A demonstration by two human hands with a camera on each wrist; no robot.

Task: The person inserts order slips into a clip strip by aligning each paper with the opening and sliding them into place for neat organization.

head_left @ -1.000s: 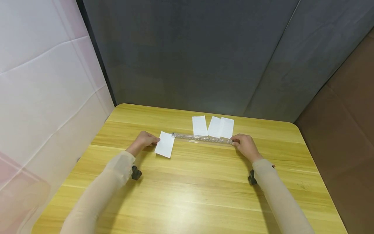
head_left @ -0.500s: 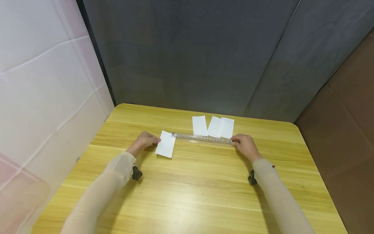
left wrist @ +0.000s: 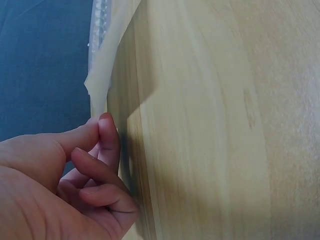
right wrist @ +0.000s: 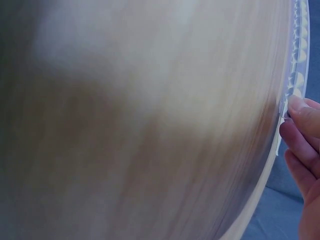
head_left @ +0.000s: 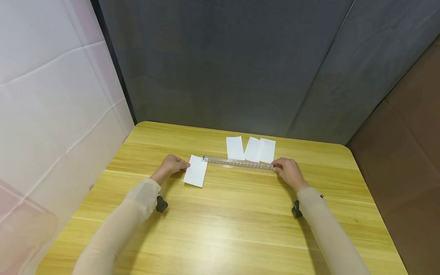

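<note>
Two hands on wooden table (head_left: 220, 229), seen from above. L hand (head_left: 170, 165) at left edge of white slip (head_left: 195, 170); fingers curled, thumb and forefinger tips (left wrist: 106, 131) meeting at slip's near corner, apparently pinching it, though contact point hidden. Slip lying flat, long axis running away from body and tilted a little, its far right corner touching or just under left end of clear ruler (head_left: 238, 163). Ruler flat on table, long axis L–R, spanning gap between both hands. R hand (head_left: 289, 170) at ruler's right end, fingers (right wrist: 304, 111) bent, tips touching its edge; whether gripped or only steadied, can't tell. Slip lies directly right of L fingers, so L hand far nearer to it; R hand well apart, at ruler's opposite end. Three more slips (head_left: 251, 149) just beyond ruler, mid-table: one alone, two overlapping, near ends touching or tucked under ruler's far edge. Bare wood twd body and to slip's left; ruler bounding slip on right, far table edge and grey backdrop (head_left: 223, 65) behind. White curtain (head_left: 51, 95) off table's left side, brown panel (head_left: 405, 145) on right. Wrist views blurred, close up; little else legible.
</note>
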